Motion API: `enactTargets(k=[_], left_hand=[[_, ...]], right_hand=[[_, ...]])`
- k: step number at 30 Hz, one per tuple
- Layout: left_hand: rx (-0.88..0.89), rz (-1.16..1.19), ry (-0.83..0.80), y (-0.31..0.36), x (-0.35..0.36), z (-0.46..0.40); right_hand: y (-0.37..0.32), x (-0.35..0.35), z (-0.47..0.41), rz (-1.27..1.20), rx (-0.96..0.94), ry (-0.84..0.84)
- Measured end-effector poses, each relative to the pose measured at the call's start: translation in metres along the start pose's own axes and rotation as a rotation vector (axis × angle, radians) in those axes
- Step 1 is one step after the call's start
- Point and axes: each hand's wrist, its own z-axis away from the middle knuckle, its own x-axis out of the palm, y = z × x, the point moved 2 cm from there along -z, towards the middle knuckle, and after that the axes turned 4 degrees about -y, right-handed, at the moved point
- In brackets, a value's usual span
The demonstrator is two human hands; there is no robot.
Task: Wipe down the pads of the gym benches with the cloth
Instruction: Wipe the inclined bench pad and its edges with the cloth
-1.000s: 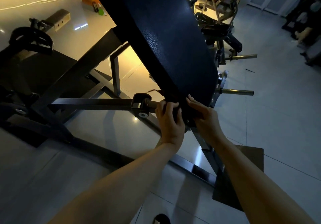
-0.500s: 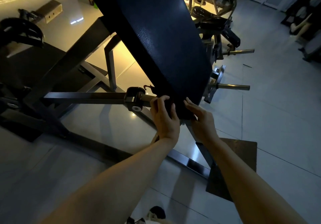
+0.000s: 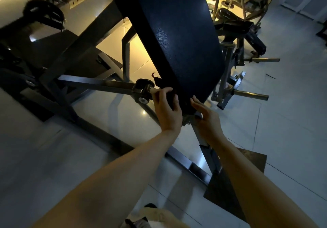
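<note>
A long dark-blue textured bench pad [image 3: 177,38] slants from the top of the view down to its near end at the centre. My left hand [image 3: 167,109] grips a dark cloth [image 3: 163,86] against the pad's lower left edge; a corner of the cloth sticks up beside the pad. My right hand [image 3: 206,116] is just below the pad's near end, fingers straight, their tips touching the pad's underside edge.
The bench's black steel frame [image 3: 92,84] spreads left and below, with a roller end [image 3: 143,90] next to my left hand. Plate pegs [image 3: 251,95] jut out on the right. More gym machines [image 3: 238,24] stand behind. A dark floor mat [image 3: 235,189] lies under the frame's foot.
Both hands stayed at the pad's near end. My left hand shifted slightly up the pad's left edge with the cloth, and my right hand opened out a little beneath the end.
</note>
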Motion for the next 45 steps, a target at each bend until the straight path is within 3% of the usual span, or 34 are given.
enactTargets(k=[6, 10, 13, 16, 20, 23, 25, 28, 30, 35, 37, 41, 43, 45], left_hand=[[-0.086, -0.062, -0.232, -0.024, 0.009, 0.051], [-0.135, 0.004, 0.03, -0.004, -0.005, 0.024], [-0.077, 0.017, 0.089, 0.011, 0.002, 0.0], [-0.12, -0.03, -0.001, 0.006, 0.019, 0.02], [-0.262, -0.105, -0.29, -0.021, 0.025, 0.072], [-0.323, -0.115, -0.121, -0.018, 0.01, 0.071], [-0.259, -0.059, 0.023, -0.007, 0.003, 0.047], [-0.093, 0.028, 0.098, 0.018, 0.007, 0.009], [-0.072, -0.006, 0.091, 0.016, 0.016, 0.011], [-0.397, 0.053, -0.214, -0.022, 0.03, 0.076], [-0.451, 0.073, -0.179, -0.019, 0.024, 0.079], [-0.24, 0.088, 0.075, 0.008, 0.006, 0.03], [-0.118, 0.053, 0.114, 0.018, 0.007, 0.011], [-0.103, 0.012, 0.093, 0.017, 0.014, 0.017]], right_hand=[[0.002, -0.004, 0.001, 0.017, -0.043, -0.051], [0.008, -0.009, -0.003, 0.04, -0.08, -0.095], [0.009, -0.007, -0.002, 0.001, -0.065, -0.096], [0.007, -0.005, 0.001, -0.081, -0.056, -0.099], [0.01, -0.007, 0.001, -0.109, -0.053, -0.114], [0.012, -0.01, 0.0, -0.086, -0.062, -0.129], [0.012, -0.01, 0.0, -0.093, -0.077, -0.136], [0.012, -0.008, 0.001, -0.097, -0.089, -0.144], [0.011, -0.008, 0.002, -0.097, -0.089, -0.136], [0.007, -0.012, 0.005, -0.02, -0.08, -0.133], [0.009, -0.013, 0.004, 0.016, -0.08, -0.134], [0.01, -0.013, 0.003, -0.002, -0.079, -0.144], [0.01, -0.013, 0.004, 0.007, -0.068, -0.135], [0.008, -0.013, 0.004, -0.014, -0.082, -0.131]])
